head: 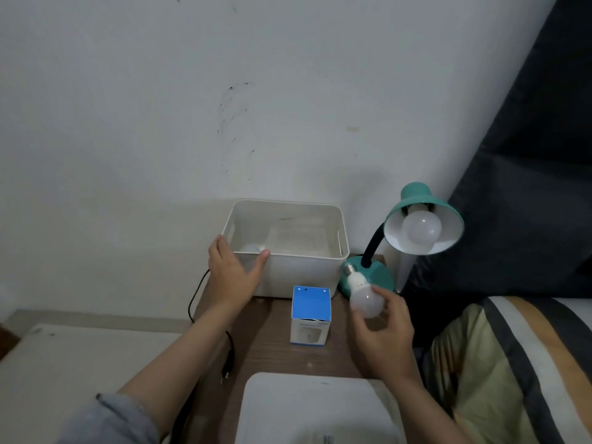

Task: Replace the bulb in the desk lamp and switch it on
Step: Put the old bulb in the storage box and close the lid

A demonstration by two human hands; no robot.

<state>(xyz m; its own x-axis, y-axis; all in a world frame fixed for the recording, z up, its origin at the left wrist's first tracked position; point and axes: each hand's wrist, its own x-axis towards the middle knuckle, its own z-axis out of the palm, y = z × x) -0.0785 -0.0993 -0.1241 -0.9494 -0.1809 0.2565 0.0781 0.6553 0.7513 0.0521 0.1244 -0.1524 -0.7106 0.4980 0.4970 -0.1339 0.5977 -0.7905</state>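
A person's right hand [384, 331] holds a white bulb [365, 299] over the wooden desk [272, 357], its fingers [389, 298] curled around the rounded glass end while the metal screw base points up and away, toward the foot of the teal desk lamp [423, 216]. The lamp stands at the desk's far right corner, its shade tilted toward the camera with a second white bulb [422, 231] seated in the socket, unlit. The left hand [232, 272] rests spread open against the near left corner of a white plastic bin [304, 270], thumb along the rim, gripping nothing. Inside the bin, just behind that thumb, a pale rounded object is dimly visible; what it is cannot be told. A blue-and-white bulb box [310, 315] stands upright on the desk between the two hands, just in front of the bin. A black power cord [229, 347] trails off the desk's left edge, its plug hanging free.
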